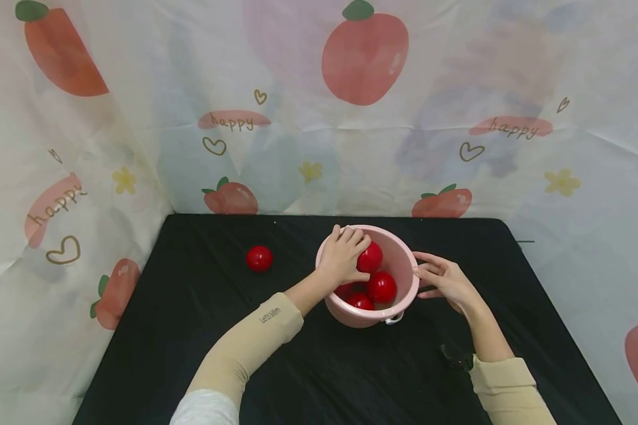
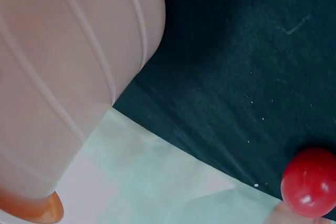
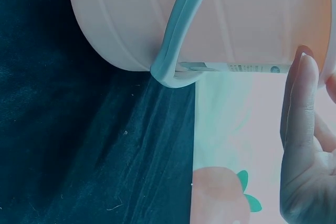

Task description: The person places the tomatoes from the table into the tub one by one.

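Observation:
A pink bucket (image 1: pixel 355 319) stands upright on the black-covered table, with several shiny red balls (image 1: pixel 381 288) inside. My left hand (image 1: pixel 341 257) reaches over its left rim and grips one red ball (image 1: pixel 372 258) between thumb and fingers. In the left wrist view, the bucket's ribbed wall (image 2: pixel 68 66) fills the upper left and hides that hand. My right hand (image 1: pixel 446 280) is at the right side of the rim, its fingers extended. Straight fingers (image 3: pixel 303 93) touch the outer wall just below the rim in the right wrist view, the thumb near the rim.
Another red ball (image 1: pixel 259 258) lies on the table (image 1: pixel 191 330), left of the bucket. The bucket's pale handle (image 3: pixel 181 30) hangs down its side. Behind the table hangs a printed curtain (image 1: pixel 298 77) with fruit and hearts. A dark object (image 1: pixel 456 357) sits by the right wrist.

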`<action>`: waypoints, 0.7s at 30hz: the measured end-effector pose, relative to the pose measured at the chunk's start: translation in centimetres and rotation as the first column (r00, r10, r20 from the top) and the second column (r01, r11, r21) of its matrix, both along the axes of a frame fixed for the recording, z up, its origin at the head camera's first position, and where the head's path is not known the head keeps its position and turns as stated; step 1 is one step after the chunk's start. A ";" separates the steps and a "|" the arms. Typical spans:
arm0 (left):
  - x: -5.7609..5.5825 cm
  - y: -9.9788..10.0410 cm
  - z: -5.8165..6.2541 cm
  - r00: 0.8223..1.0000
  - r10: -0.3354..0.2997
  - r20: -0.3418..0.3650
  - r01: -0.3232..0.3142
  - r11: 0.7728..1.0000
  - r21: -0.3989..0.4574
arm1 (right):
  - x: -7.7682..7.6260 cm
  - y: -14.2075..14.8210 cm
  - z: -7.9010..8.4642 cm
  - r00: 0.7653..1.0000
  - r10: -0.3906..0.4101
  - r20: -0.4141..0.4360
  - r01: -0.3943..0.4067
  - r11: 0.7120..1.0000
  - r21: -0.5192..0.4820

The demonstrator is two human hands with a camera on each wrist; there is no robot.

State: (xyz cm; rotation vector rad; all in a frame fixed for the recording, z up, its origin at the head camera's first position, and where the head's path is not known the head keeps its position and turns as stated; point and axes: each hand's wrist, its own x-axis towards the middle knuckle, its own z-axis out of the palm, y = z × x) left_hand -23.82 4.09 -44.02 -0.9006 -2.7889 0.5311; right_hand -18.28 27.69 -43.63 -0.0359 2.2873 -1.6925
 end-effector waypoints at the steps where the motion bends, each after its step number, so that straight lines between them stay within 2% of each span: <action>1: 0.0 0.0 0.0 1.000 0.006 -0.003 -0.006 1.000 -0.029 | 0.0 0.0 0.0 1.000 0.000 0.000 0.000 1.000 0.000; 7: -0.1 0.4 -0.3 1.000 0.017 0.001 -0.017 0.984 -0.177 | 0.0 0.0 0.1 1.000 0.001 -0.005 -0.001 1.000 -0.007; 12: -0.3 0.8 -0.5 1.000 0.026 0.015 -0.021 0.964 -0.264 | 0.0 0.0 0.0 1.000 0.000 -0.002 0.000 1.000 -0.016; 21: -0.3 0.9 -0.8 0.998 0.051 0.021 -0.042 0.943 -0.329 | 0.0 0.0 -0.1 1.000 -0.003 -0.001 0.003 1.000 -0.025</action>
